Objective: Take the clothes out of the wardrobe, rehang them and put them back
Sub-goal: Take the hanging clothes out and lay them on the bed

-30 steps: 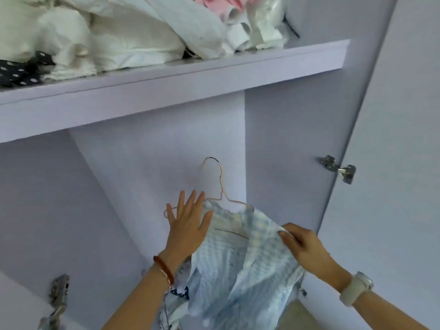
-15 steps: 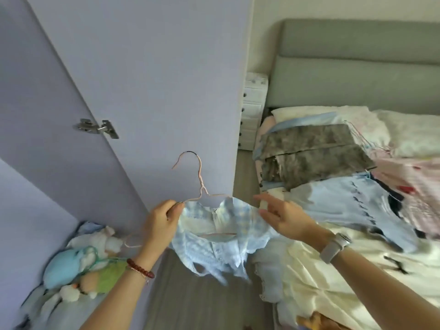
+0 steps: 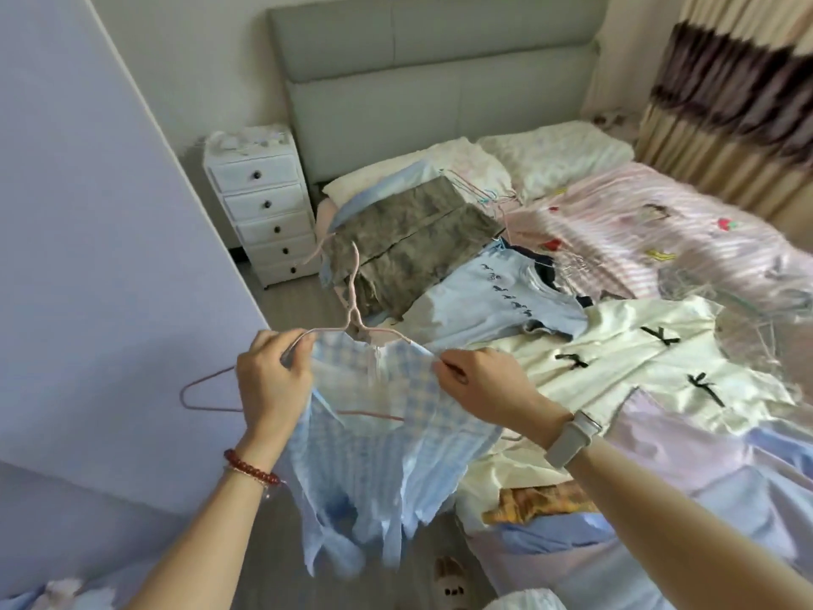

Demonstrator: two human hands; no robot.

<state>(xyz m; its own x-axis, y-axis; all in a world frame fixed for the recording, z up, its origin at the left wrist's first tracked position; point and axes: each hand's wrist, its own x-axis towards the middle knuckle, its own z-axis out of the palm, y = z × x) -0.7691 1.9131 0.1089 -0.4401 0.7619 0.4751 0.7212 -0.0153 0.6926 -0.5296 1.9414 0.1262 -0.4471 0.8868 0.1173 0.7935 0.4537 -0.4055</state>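
Pinching a pale-blue checked garment [image 3: 387,455] on its pink wire hanger [image 3: 352,301], left hand [image 3: 272,380] and right hand [image 3: 484,389] stand near a clothes-strewn bed [image 3: 660,239]; white drawer unit [image 3: 264,213] far left.

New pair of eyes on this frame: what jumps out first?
The blue checked garment on a pink wire hanger, held up in the centre foreground: the left hand grips its left shoulder, the right hand pinches its right. Behind it, the bed is strewn with clothes, among them a cream garment with black bows and a folded camouflage piece. A white drawer unit stands beside the headboard.
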